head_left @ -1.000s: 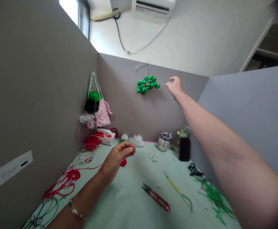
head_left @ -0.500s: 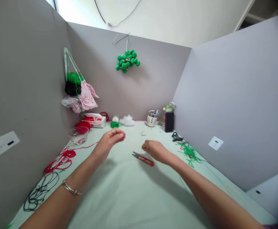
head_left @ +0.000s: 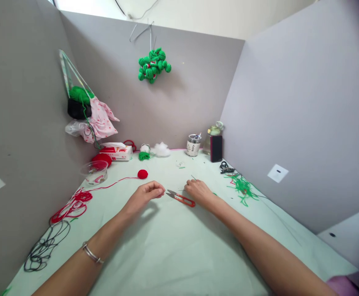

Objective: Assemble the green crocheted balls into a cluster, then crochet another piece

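My left hand (head_left: 148,193) hovers left of the thread snips, its thumb and fingers pinched together; whatever lies between the fingertips is too small to make out. The orange-handled snips (head_left: 184,200) lie on the pale green cloth between my hands, blades pointing left. Just behind their handles, my right hand (head_left: 199,191) rests low with curled fingers, and a thin dark strand shows by its fingertips. Behind my left hand sits a small red ball (head_left: 142,174), with a red strand running left from it.
Red yarn (head_left: 82,197) and dark cord (head_left: 45,246) lie at the left, near a clear bowl (head_left: 95,172). Green scraps (head_left: 242,187) are at the right. Along the back stand a tissue box (head_left: 118,152), a pen tin (head_left: 193,146) and a phone (head_left: 216,149).
The view has shifted. My left hand has come down closer to the snips, and the red ball behind it now shows. My right hand is lower on the cloth.
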The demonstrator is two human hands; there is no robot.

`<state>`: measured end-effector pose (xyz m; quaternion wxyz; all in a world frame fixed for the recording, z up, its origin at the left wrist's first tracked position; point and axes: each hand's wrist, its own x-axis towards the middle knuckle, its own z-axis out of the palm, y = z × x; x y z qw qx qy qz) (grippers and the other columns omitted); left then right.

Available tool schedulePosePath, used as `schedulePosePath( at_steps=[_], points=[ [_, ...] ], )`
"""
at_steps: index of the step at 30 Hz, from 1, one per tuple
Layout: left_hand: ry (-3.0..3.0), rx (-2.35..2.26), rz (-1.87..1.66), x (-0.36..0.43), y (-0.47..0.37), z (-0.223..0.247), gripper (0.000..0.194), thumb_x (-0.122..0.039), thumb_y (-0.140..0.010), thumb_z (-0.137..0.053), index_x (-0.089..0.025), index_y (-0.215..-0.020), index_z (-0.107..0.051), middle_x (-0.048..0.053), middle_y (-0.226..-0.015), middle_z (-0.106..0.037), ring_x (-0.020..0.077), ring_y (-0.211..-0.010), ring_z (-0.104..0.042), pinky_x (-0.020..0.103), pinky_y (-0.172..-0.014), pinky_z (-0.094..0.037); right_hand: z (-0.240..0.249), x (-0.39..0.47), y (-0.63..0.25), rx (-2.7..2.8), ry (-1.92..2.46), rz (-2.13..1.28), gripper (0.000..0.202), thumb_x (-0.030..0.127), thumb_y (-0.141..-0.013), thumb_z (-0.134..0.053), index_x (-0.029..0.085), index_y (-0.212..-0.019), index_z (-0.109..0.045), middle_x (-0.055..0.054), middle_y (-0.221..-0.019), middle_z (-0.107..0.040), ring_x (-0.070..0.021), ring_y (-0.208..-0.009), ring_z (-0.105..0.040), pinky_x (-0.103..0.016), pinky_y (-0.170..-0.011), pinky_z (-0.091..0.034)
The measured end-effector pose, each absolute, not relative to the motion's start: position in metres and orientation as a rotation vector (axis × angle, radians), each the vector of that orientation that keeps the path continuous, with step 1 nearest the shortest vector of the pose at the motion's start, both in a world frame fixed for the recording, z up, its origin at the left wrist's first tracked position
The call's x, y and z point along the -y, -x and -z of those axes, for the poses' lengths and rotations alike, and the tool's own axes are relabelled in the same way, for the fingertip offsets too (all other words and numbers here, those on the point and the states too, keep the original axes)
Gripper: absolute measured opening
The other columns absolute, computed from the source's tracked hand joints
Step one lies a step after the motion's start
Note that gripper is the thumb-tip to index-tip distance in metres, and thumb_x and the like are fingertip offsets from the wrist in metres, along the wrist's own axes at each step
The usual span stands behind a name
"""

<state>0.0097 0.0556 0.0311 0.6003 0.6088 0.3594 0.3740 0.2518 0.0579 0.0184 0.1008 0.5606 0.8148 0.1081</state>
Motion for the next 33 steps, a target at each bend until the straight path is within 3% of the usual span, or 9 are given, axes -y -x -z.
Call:
schedulePosePath(
  at_steps=[7, 13, 17, 21, 26, 33],
  points=[
    [-1.464, -0.862, -0.867, -0.043, -0.009, -0.027, 0.018, -0.039, -0.077, -0.068, -0.02, -0.079, -0.07, 0.004, -0.08, -0.064, 0.0182, -0.079, -0.056, 0.029, -0.076, -0.042, -0.018, -0.052, -0.24, -2.428, -1.655, -0.341, 0.029, 0.001, -0.089, -0.044, 0.009, -0.099, -0.07, -0.02, -0.101, -0.069, -0.0272, -0.096, -0.067, -0.031, -0.074, -0.044],
    [-1.539, -0.891, -0.802, -0.028, 0.002, -0.024, 0.019, -0.038, -0.075, -0.07, -0.019, -0.077, -0.071, 0.003, -0.077, -0.065, 0.0171, -0.073, -0.056, 0.026, -0.067, -0.042, -0.048, -0.066, -0.233, -2.526, -1.651, -0.339, 0.025, 0.006, -0.09, -0.045, 0.014, -0.101, -0.066, -0.012, -0.094, -0.072, -0.0215, -0.08, -0.067, -0.028, -0.063, -0.036],
    [-1.487, -0.932, -0.932, -0.034, 0.013, -0.017, 0.02, -0.038, -0.073, -0.072, -0.019, -0.081, -0.07, 0.004, -0.079, -0.066, 0.0184, -0.076, -0.058, 0.028, -0.072, -0.044, -0.08, -0.077, -0.2, -2.679, -1.551, -0.354, 0.023, 0.01, -0.092, -0.045, 0.015, -0.101, -0.065, -0.013, -0.103, -0.07, -0.019, -0.082, -0.065, -0.027, -0.064, -0.032],
    [-1.35, -1.107, -1.312, -0.049, 0.029, -0.016, 0.035, -0.041, -0.07, -0.076, -0.02, -0.096, -0.066, 0.005, -0.093, -0.066, 0.0206, -0.089, -0.06, 0.03, -0.08, -0.044, -0.094, -0.078, -0.152, -2.804, -1.381, -0.276, 0.019, 0.013, -0.091, -0.048, 0.017, -0.096, -0.066, -0.009, -0.09, -0.072, -0.0179, -0.075, -0.062, -0.028, -0.06, -0.026],
    [-1.588, -1.077, -1.319, -0.054, 0.052, -0.016, 0.022, -0.041, -0.083, -0.062, -0.02, -0.079, -0.067, 0.003, -0.085, -0.066, 0.0205, -0.085, -0.059, 0.03, -0.081, -0.042, -0.094, -0.079, -0.112, -2.923, -1.252, -0.144, 0.018, 0.016, -0.089, -0.049, 0.018, -0.09, -0.067, -0.006, -0.078, -0.07, -0.0158, -0.067, -0.056, -0.027, -0.058, -0.023],
    [-1.493, -1.019, -1.39, -0.055, 0.075, -0.015, 0.025, -0.043, -0.082, -0.064, -0.019, -0.078, -0.066, 0.002, -0.079, -0.064, 0.019, -0.081, -0.059, 0.031, -0.083, -0.045, -0.098, -0.09, -0.094, -3.025, -1.146, 0.122, 0.016, 0.01, -0.081, -0.053, 0.017, -0.083, -0.067, -0.001, -0.07, -0.064, -0.0105, -0.061, -0.048, -0.023, -0.059, -0.027]
  ],
)
